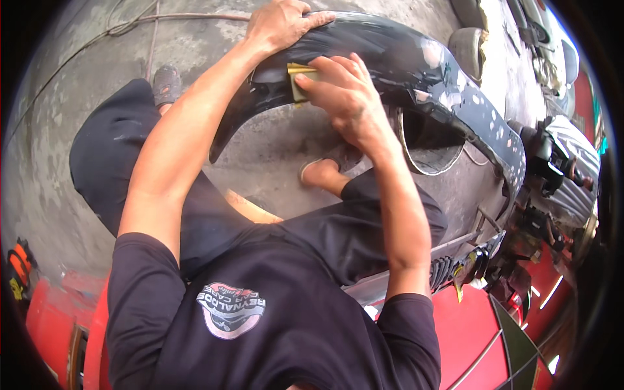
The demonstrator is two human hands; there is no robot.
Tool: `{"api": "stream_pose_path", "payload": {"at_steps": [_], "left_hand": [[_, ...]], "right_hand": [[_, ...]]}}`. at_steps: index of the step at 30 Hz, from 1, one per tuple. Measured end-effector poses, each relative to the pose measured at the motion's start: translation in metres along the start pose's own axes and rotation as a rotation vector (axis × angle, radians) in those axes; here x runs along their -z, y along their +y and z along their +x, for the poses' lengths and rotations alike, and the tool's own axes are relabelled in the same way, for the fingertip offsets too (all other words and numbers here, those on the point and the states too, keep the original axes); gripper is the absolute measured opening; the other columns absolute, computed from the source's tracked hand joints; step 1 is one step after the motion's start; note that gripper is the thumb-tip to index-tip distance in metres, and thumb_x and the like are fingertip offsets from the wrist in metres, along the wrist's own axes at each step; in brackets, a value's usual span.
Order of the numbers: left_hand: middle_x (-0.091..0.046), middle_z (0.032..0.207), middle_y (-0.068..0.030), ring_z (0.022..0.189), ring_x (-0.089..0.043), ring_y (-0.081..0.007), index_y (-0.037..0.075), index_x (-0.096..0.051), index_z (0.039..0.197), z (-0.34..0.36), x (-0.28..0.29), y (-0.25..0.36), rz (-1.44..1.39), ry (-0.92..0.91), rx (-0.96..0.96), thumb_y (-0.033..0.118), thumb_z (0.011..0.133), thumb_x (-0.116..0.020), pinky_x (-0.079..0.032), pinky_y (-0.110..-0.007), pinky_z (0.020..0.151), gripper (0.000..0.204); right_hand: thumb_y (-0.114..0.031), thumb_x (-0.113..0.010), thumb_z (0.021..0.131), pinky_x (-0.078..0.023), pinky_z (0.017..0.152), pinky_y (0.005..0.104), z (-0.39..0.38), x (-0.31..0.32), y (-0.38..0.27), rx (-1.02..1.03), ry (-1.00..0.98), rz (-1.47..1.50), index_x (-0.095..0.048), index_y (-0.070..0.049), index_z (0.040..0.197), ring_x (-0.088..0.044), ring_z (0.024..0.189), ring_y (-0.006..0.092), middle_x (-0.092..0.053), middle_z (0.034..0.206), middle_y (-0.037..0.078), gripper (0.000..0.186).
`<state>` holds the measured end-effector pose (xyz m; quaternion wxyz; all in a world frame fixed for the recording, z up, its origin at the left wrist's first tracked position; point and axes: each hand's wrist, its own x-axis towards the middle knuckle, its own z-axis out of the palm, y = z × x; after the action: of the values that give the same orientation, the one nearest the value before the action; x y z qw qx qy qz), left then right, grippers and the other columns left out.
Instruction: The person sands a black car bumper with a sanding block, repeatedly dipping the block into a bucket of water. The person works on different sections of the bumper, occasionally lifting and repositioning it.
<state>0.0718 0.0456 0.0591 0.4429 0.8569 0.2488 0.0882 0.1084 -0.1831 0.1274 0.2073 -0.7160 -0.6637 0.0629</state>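
A dark grey curved car body panel (383, 45), like a fender, with pale patches along its right part, arches across the upper middle of the head view in front of me. My left hand (286, 25) grips its top edge, fingers resting over the rim. My right hand (341, 94) is closed round a yellowish sanding pad or sheet (297, 83), held against the panel's dark face just below my left hand. Part of the pad is hidden under my fingers.
A hose (78, 50) lies on the concrete floor (58, 104) at upper left. My legs and feet frame the panel. Tires (467, 55) and assorted parts line the right. Red panels (468, 325) are at lower right and left, with an orange object (18, 260) at far left.
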Motion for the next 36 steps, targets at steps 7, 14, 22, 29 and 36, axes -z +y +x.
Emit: {"api": "stream_pose_path", "payload": {"at_steps": [7, 14, 22, 29, 36], "left_hand": [[-0.082, 0.099, -0.0193, 0.096, -0.079, -0.0361, 0.013, -0.088, 0.104, 0.0, -0.007, 0.0, 0.099, -0.022, -0.002, 0.067, 0.098, -0.066, -0.058, -0.048, 0.086, 0.058], [-0.08, 0.094, -0.0205, 0.098, -0.077, -0.0403, 0.008, -0.083, 0.093, 0.005, -0.014, -0.026, 0.104, 0.05, -0.124, 0.086, 0.093, -0.058, -0.058, -0.053, 0.085, 0.082], [-0.08, 0.089, -0.0183, 0.092, -0.078, -0.0393, 0.009, -0.082, 0.089, 0.011, -0.015, -0.016, 0.103, 0.041, -0.098, 0.085, 0.094, -0.059, -0.058, -0.052, 0.082, 0.08], [-0.08, 0.087, -0.0184, 0.09, -0.078, -0.0404, 0.008, -0.082, 0.089, 0.004, -0.014, -0.02, 0.083, 0.031, -0.094, 0.084, 0.094, -0.06, -0.059, -0.052, 0.081, 0.079], [-0.078, 0.086, -0.0223, 0.09, -0.077, -0.0431, 0.006, -0.081, 0.087, 0.011, -0.013, -0.033, 0.061, 0.068, -0.104, 0.083, 0.093, -0.062, -0.056, -0.054, 0.079, 0.08]], "right_hand": [[0.003, -0.077, 0.078, -0.047, 0.112, 0.0497, -0.067, 0.055, 0.066, -0.231, 0.095, -0.142, -0.082, -0.013, 0.128, -0.065, 0.126, 0.0367, -0.072, 0.135, 0.015, 0.052], [0.001, -0.073, 0.084, -0.041, 0.123, 0.0546, -0.033, 0.037, 0.038, -0.114, 0.028, -0.063, -0.083, -0.013, 0.124, -0.064, 0.132, 0.0341, -0.072, 0.136, 0.015, 0.043], [0.002, -0.071, 0.084, -0.039, 0.125, 0.0569, -0.03, 0.01, 0.026, -0.103, 0.08, -0.063, -0.082, -0.015, 0.126, -0.06, 0.136, 0.0357, -0.068, 0.139, 0.014, 0.047], [0.001, -0.077, 0.081, -0.045, 0.114, 0.0547, -0.074, 0.063, 0.07, -0.227, 0.079, -0.066, -0.082, -0.011, 0.124, -0.065, 0.13, 0.0366, -0.072, 0.136, 0.015, 0.045], [0.001, -0.07, 0.086, -0.039, 0.124, 0.0595, -0.022, 0.017, 0.028, -0.088, 0.071, -0.059, -0.083, -0.016, 0.124, -0.064, 0.131, 0.0375, -0.07, 0.138, 0.014, 0.044]]}}
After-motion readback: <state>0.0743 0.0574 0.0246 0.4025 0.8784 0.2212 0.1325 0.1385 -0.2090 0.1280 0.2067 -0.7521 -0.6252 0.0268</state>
